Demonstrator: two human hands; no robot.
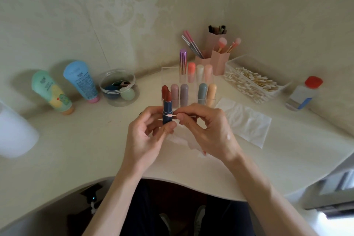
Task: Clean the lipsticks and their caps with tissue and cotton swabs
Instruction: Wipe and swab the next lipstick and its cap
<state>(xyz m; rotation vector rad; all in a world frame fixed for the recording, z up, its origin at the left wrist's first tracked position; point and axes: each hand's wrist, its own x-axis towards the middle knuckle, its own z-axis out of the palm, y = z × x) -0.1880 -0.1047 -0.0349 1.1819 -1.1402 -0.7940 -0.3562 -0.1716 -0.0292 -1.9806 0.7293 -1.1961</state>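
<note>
My left hand (147, 132) grips an uncapped lipstick (167, 110) upright, a dark blue tube with a red bullet on top. My right hand (206, 130) pinches a cotton swab (171, 115) whose pink-stained tip touches the tube's right side. Under both hands lies a crumpled tissue (183, 141) with red smears. A flat tissue (247, 120) lies to the right. Behind stands a clear organizer (164, 74) holding several capped lipsticks, one of them red-brown (164, 90) just behind the held tube.
An open clear box of cotton swabs (251, 82) sits at the back right, beside a red-capped bottle (302, 94). Pink brush holders (218, 59) stand in the corner. Two tubes (51, 92) and a clear tub (119, 88) stand left. A white container (15, 132) is at the far left edge.
</note>
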